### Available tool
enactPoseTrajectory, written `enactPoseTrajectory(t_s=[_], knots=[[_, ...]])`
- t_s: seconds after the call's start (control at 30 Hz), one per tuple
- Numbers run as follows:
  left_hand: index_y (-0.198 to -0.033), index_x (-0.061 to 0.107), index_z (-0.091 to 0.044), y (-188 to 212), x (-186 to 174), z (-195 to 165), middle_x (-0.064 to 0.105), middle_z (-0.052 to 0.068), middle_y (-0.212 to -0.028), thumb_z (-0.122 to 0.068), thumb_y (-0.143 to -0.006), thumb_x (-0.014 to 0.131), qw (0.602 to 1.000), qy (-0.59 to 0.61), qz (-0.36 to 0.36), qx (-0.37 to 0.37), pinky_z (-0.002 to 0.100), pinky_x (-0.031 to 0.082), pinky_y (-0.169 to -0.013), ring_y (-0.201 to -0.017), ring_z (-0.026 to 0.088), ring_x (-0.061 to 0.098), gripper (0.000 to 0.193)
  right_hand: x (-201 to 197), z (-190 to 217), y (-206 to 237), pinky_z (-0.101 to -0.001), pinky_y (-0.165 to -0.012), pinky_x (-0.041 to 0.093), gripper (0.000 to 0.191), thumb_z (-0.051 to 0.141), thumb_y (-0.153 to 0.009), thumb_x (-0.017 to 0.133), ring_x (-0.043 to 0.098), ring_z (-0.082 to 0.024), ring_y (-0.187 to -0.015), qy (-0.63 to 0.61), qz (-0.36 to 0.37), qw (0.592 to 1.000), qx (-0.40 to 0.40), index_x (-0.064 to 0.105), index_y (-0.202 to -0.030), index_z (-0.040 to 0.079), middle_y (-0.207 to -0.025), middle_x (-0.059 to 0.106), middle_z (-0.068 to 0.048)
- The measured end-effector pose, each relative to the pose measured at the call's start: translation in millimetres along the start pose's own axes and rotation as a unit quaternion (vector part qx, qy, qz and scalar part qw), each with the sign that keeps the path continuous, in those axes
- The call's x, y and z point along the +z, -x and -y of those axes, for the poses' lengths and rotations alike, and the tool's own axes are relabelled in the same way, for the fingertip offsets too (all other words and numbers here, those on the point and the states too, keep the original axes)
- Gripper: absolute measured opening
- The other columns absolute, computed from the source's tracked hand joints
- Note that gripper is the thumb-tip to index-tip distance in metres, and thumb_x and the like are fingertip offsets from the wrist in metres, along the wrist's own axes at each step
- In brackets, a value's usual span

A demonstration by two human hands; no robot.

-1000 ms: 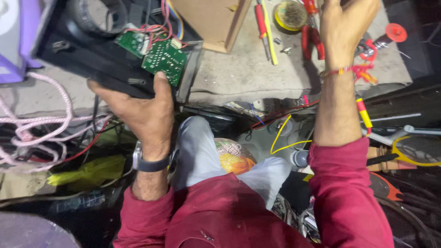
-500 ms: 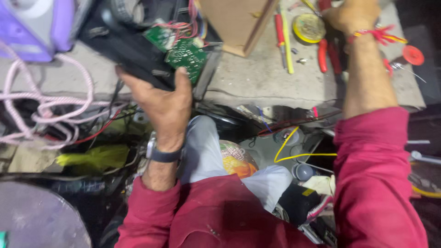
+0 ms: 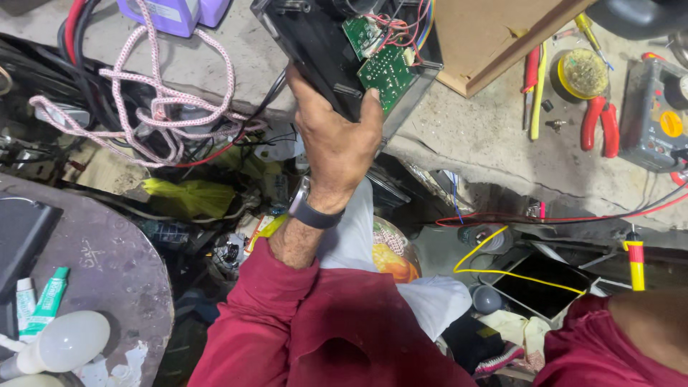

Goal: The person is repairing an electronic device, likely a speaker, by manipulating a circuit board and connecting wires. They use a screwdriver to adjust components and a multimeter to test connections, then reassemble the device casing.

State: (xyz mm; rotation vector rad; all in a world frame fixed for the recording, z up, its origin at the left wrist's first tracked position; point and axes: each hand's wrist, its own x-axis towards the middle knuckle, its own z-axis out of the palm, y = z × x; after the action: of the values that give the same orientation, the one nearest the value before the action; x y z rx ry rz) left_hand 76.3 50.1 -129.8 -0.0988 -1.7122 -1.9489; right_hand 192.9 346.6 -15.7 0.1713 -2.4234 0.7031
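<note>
The left hand (image 3: 335, 136) is closed around the lower edge of a black device casing (image 3: 315, 43), thumb pressed up beside a green circuit board (image 3: 385, 74) that sits in the open casing just above the fingers, with red and coloured wires bunched over it. Of the right arm only a red sleeve and a bare forearm show at the lower right corner; the right hand itself is out of view. Far left of the left hand, a pink-and-white cord (image 3: 165, 107) loops over the bench. Below it lie a white bulb (image 3: 68, 342) and a green tube (image 3: 49, 294). Right of the left hand stand a wooden box (image 3: 494, 36), red-handled pliers (image 3: 600, 122) and a grey multimeter (image 3: 656, 118).
</note>
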Motion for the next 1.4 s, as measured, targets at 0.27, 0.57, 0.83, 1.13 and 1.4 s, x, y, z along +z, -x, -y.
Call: enactPoseTrajectory(t_s=[0.27, 0.57, 0.83, 1.13, 1.4], knots=[[-0.15, 0.024, 0.005, 5, 1, -1, 0.072, 0.018, -0.12, -0.003, -0.093, 0.073, 1.0, -0.009, -0.006, 0.029, 0.037, 0.061, -0.099, -0.107, 0.027, 0.077, 0.076, 11, 22, 26, -0.0361, -0.095, 0.052, 0.025, 0.014, -0.117, 0.049, 0.065, -0.026, -0.1, -0.046, 0.038, 0.998, 0.005, 0.06, -0.119, -0.008, -0.11, 0.067, -0.018], [-0.148, 0.028, 0.002, 5, 2, 2, 0.071, 0.02, -0.122, -0.003, -0.09, 0.075, 0.998, -0.042, -0.015, 0.042, 0.04, 0.06, -0.1, -0.111, 0.033, 0.076, 0.075, 53, 29, 22, -0.0345, -0.099, 0.055, 0.032, 0.017, -0.124, 0.054, 0.068, -0.026, -0.108, -0.202, -0.106, 0.972, -0.054, 0.063, -0.135, -0.011, -0.124, 0.07, -0.022], [-0.15, 0.028, 0.001, -1, -1, 7, 0.071, 0.02, -0.12, -0.005, -0.087, 0.075, 0.998, -0.046, -0.024, 0.021, 0.041, 0.059, -0.099, -0.109, 0.033, 0.076, 0.079, 94, 57, 6, -0.0388, -0.095, 0.059, 0.029, 0.012, -0.125, 0.071, 0.071, -0.028, -0.103, -0.312, -0.149, 0.934, -0.084, 0.055, -0.137, -0.01, -0.121, 0.067, -0.02], [-0.156, 0.022, 0.001, -2, -4, 8, 0.07, 0.023, -0.128, -0.004, -0.088, 0.075, 0.998, -0.051, -0.023, 0.022, 0.04, 0.059, -0.102, -0.115, 0.034, 0.075, 0.086, 105, 58, 2, -0.0397, -0.092, 0.061, 0.03, 0.012, -0.121, 0.071, 0.071, -0.029, -0.101, -0.309, -0.166, 0.931, -0.101, 0.057, -0.132, -0.012, -0.119, 0.068, -0.021], [-0.156, 0.021, 0.002, -4, -5, 7, 0.074, 0.019, -0.12, -0.005, -0.088, 0.072, 1.0, -0.018, -0.012, -0.006, 0.037, 0.063, -0.095, -0.104, 0.03, 0.08, 0.085, 110, 58, -1, -0.0405, -0.09, 0.062, 0.031, 0.012, -0.117, 0.072, 0.07, -0.029, -0.099, -0.3, -0.179, 0.931, -0.106, 0.058, -0.128, -0.013, -0.117, 0.069, -0.023]])
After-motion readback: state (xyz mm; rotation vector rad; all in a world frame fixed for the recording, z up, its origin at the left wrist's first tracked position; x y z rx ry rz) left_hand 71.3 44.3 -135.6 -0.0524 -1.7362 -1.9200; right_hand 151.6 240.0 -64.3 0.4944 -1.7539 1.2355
